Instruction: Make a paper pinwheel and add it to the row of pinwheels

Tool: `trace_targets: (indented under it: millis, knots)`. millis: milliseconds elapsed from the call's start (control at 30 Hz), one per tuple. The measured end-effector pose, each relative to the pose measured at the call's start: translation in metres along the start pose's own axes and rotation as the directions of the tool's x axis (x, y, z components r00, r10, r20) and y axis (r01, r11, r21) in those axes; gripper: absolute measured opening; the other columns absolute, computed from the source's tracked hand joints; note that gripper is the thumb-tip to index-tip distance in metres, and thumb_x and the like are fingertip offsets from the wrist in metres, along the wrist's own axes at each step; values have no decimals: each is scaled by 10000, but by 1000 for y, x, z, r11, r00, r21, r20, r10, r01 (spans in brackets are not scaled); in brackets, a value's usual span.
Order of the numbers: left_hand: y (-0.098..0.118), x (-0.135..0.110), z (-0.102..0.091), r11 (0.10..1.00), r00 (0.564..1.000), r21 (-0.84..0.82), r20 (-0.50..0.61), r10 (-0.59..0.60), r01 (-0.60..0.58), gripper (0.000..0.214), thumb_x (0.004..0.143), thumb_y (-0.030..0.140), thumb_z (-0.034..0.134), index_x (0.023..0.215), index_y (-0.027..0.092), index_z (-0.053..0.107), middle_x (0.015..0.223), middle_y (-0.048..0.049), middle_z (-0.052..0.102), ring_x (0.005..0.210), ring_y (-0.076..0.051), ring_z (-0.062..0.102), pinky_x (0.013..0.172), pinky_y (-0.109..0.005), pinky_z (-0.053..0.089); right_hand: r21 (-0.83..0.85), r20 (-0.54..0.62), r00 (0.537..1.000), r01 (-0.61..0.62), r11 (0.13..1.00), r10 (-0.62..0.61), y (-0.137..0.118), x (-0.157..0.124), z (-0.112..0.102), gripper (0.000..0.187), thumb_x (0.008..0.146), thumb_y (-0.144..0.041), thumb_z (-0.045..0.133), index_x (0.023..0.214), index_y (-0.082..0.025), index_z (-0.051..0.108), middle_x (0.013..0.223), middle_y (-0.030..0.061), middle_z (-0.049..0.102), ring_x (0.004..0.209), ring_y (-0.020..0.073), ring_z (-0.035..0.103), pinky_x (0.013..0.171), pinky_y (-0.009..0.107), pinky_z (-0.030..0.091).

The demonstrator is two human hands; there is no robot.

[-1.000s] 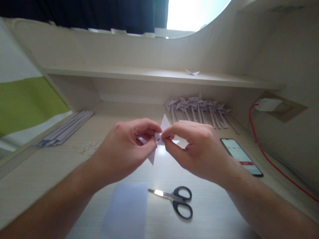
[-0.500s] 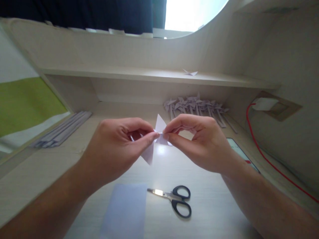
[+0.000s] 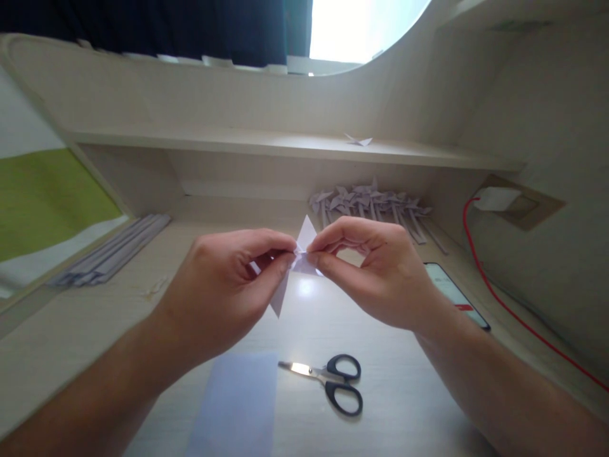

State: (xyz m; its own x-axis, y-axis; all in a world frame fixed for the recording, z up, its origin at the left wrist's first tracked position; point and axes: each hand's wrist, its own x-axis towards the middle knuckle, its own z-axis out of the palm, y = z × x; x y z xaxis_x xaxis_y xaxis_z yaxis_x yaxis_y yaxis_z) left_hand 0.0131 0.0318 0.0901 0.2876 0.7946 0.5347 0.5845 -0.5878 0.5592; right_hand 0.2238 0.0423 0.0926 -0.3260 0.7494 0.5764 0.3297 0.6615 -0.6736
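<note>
Above the desk, a small white folded-paper pinwheel (image 3: 307,232) is held between my two hands. One pointed blade sticks up and another points down beneath the left fingers; its middle is mostly hidden by fingertips. My left hand (image 3: 238,273) is closed, pinching the paper from the left with thumb and forefinger. From the other side my right hand (image 3: 368,270) is closed too, its thumb and forefinger pinching the paper close to the left fingertips. Below them on the desk lie black-handled scissors (image 3: 328,381), beside a sheet of white paper (image 3: 238,403).
Several paper pinwheels on sticks (image 3: 371,198) lie at the back right. Rolled paper sticks (image 3: 114,247) are stacked at the left. A phone (image 3: 457,295) rests beyond my right wrist, near a red cable (image 3: 495,285). A folded paper piece (image 3: 359,140) sits on the shelf (image 3: 238,141).
The lower blade of the pinwheel has turned and looks narrower now. Both hands keep their pinch, with the left fingertips slightly shifted. The whole view has moved a little.
</note>
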Motion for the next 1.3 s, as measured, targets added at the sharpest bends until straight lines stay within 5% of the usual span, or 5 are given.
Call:
trace_targets:
  millis: [533, 933, 1300]
  knots:
    - [5, -1, -1, 998, 998, 32, -46, 51, -50, 141, 916, 221, 694, 966, 271, 816, 891, 38, 823, 689, -136, 728, 629, -237, 562, -64, -27, 1000, 15, 998, -17, -3, -1, 1, 119, 863, -103, 685, 851, -190, 766, 791, -9, 784, 728, 140, 718, 708, 249, 568]
    - [10, 0, -2, 999, 997, -26, -71, 24, -26, 140, 899, 216, 708, 984, 248, 815, 891, 26, 820, 682, -127, 716, 603, -210, 563, 282, 44, 993, -113, 953, 105, 1, 3, -2, 47, 869, -114, 743, 879, -151, 772, 802, 27, 787, 738, 145, 726, 672, 244, 574]
    - [10, -1, 1, 998, 992, -16, -118, 52, -55, 133, 891, 183, 695, 955, 211, 809, 816, 16, 795, 629, -122, 692, 610, -222, 558, 331, 31, 994, -109, 937, 104, 1, 2, 2, 64, 881, -80, 733, 885, -137, 761, 799, 15, 766, 735, 118, 701, 675, 225, 549]
